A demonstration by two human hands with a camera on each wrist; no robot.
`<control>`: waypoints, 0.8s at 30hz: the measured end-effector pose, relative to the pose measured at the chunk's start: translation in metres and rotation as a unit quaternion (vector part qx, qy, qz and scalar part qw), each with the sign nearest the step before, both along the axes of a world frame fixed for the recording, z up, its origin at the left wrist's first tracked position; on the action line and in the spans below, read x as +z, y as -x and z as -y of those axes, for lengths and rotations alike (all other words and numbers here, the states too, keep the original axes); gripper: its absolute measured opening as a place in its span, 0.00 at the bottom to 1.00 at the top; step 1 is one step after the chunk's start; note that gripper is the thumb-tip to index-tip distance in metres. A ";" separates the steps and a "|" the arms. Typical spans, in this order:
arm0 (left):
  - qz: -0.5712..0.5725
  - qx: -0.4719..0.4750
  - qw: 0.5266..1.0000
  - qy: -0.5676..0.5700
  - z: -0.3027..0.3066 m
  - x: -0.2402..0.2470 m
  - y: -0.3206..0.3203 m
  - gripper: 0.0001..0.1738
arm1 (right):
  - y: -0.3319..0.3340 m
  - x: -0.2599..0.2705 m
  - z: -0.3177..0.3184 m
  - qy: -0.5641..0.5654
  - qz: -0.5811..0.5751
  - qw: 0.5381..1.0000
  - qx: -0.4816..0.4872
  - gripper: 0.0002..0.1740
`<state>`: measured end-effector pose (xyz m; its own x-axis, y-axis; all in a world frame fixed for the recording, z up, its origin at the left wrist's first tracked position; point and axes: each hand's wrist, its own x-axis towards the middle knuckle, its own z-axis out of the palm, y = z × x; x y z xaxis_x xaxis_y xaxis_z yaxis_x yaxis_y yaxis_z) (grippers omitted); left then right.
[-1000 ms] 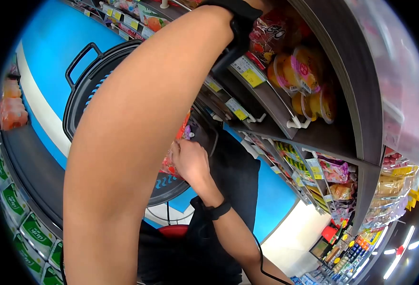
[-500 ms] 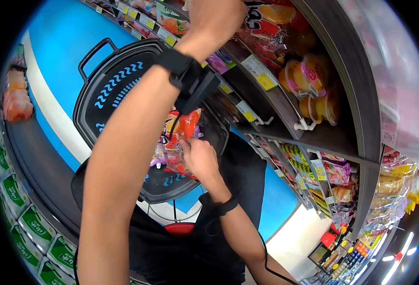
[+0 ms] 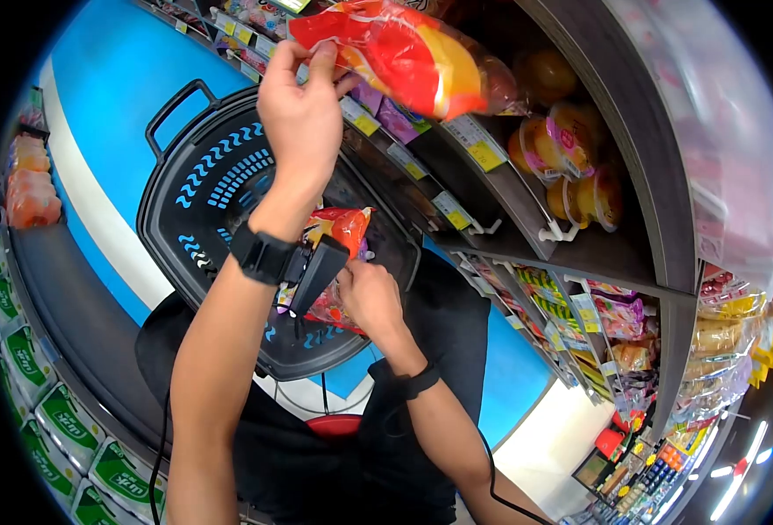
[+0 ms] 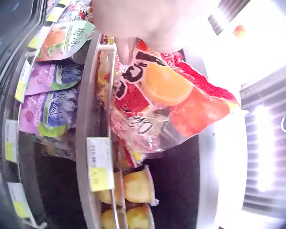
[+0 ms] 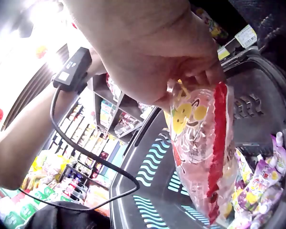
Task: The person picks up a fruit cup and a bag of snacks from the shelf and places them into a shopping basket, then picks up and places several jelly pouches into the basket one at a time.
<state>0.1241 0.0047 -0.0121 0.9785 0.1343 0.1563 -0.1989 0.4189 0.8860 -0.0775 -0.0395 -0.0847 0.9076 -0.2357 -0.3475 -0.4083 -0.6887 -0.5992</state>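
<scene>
red-and-orange plastic snack bag (image 3: 413, 57) was pinched by the left hand (image 3: 303, 114), red-edged clear packet (image 5: 200, 138) gripped by the right hand (image 3: 369, 293); so slight a pinch could be lost.

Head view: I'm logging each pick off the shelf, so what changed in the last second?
The left hand, reaching up into the shelf before, has drawn back into view pinching a red-and-orange snack bag by its top edge. The right hand stayed over the black basket, holding its clear red-edged packet.
</scene>
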 end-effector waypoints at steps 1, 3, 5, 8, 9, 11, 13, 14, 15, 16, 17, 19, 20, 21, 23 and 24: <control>-0.011 -0.001 0.999 0.031 -0.002 0.005 0.002 0.06 | -0.001 0.002 0.000 0.000 0.001 1.000 0.000 0.18; -0.024 0.006 0.998 0.054 -0.010 0.009 0.006 0.06 | -0.002 0.005 0.000 -0.008 -0.001 1.000 -0.017 0.18; 0.006 0.010 0.999 0.050 -0.031 -0.002 -0.002 0.04 | -0.004 0.007 -0.002 -0.024 -0.006 0.998 -0.051 0.18; -0.019 -0.041 0.996 0.082 -0.071 0.018 0.009 0.05 | -0.003 -0.008 0.002 -0.012 0.042 0.994 -0.096 0.18; -0.021 -0.045 0.996 0.070 -0.083 0.020 0.015 0.05 | -0.003 -0.010 0.003 -0.026 0.062 0.991 -0.116 0.19; -0.019 -0.039 0.998 0.046 -0.104 0.018 0.026 0.05 | -0.006 -0.011 0.006 -0.057 0.101 0.981 -0.154 0.20; -0.033 0.017 0.998 -0.055 -0.120 0.011 0.032 0.05 | -0.012 0.005 0.006 -0.088 0.048 0.977 -0.188 0.22; -0.037 0.026 0.994 -0.100 -0.132 -0.002 0.036 0.05 | -0.013 0.010 0.005 -0.109 0.019 0.973 -0.203 0.23; -0.032 0.022 0.983 -0.179 -0.140 -0.015 0.040 0.05 | -0.010 -0.004 0.005 -0.101 0.054 0.974 -0.195 0.24; -0.024 0.017 0.966 -0.257 -0.148 -0.030 0.042 0.05 | -0.007 -0.014 0.006 -0.099 0.056 0.977 -0.181 0.24; -0.034 0.039 0.928 -0.368 -0.151 -0.043 0.049 0.06 | -0.007 -0.015 0.002 -0.123 0.059 0.972 -0.192 0.23; -0.110 0.023 0.871 -0.478 -0.155 -0.065 0.064 0.09 | -0.007 -0.019 -0.003 -0.133 0.056 0.970 -0.193 0.21; -0.082 0.022 0.857 -0.508 -0.158 -0.083 0.069 0.08 | -0.007 -0.022 -0.004 -0.118 0.049 0.974 -0.187 0.21; -0.104 -0.007 0.844 -0.526 -0.160 -0.095 0.073 0.07 | -0.008 -0.021 -0.006 -0.091 0.041 0.980 -0.171 0.20; -0.142 -0.057 0.810 -0.566 -0.161 -0.113 0.074 0.07 | -0.008 -0.040 -0.013 -0.096 0.036 0.982 -0.160 0.19; -0.175 -0.081 0.813 -0.550 -0.160 -0.124 0.075 0.07 | -0.010 -0.053 -0.018 -0.099 0.039 0.983 -0.153 0.19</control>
